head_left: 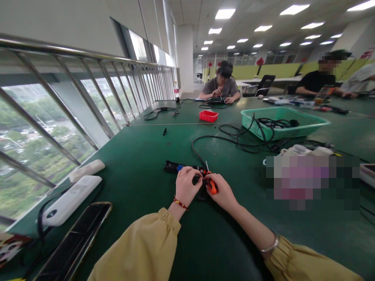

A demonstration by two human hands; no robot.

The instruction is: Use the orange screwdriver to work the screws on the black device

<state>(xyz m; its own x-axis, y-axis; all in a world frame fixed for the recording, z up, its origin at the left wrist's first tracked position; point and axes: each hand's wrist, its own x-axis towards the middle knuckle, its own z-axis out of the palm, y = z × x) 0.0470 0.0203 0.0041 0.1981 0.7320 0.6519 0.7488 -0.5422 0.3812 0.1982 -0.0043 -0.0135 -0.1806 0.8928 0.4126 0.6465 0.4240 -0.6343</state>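
Observation:
A long black device (pixel 170 166) with a blue section lies across the green table in front of me, a cable running from near its right part. My left hand (pixel 187 182) is over its middle, thumb and forefinger pinched close together. Whatever is between those fingertips is too small to tell. My right hand (pixel 222 191) is closed around a screwdriver (pixel 212 187) with an orange and black handle, its thin metal shaft pointing up and away from me. The fingertips of both hands nearly meet at the device's right part, which they partly hide.
A green basket (pixel 307 130) of black cables stands back right, with loose cable (pixel 222 137) beside it. Farther off are a red tray (pixel 208 116) and a seated person (pixel 224 84). A phone (pixel 77 242) and white power bank (pixel 73 199) lie left, by the railing (pixel 102 58).

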